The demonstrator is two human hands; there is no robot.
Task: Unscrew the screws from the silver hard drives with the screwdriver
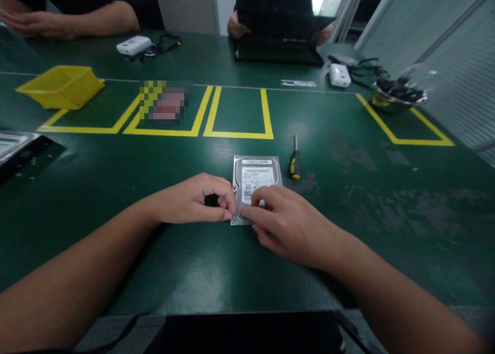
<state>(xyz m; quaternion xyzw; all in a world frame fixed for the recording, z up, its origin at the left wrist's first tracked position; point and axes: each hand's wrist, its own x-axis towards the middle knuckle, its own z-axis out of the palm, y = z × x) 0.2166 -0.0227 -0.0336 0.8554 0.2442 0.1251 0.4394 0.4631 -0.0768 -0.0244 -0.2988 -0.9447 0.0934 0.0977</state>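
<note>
One head-worn view, aimed forward/down; left hand [195, 199] and right hand [286, 222] framed close, green table [185, 271] seen to its far side.

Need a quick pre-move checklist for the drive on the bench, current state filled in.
1. Hard drive flat on the table, label side up: ok.
2. Left hand at the drive's left edge: ok.
3. Right hand clear of the label: not ok, its fingers are over the lower part.
4. Firm grip on the drive: cannot tell, fingertip contact is partly hidden.
5. Screwdriver out of the hands, lying right of the drive with its shaft pointing away from the person: ok.
6. Anything inside the yellow bin: cannot tell, its near wall hides the bottom.
</note>
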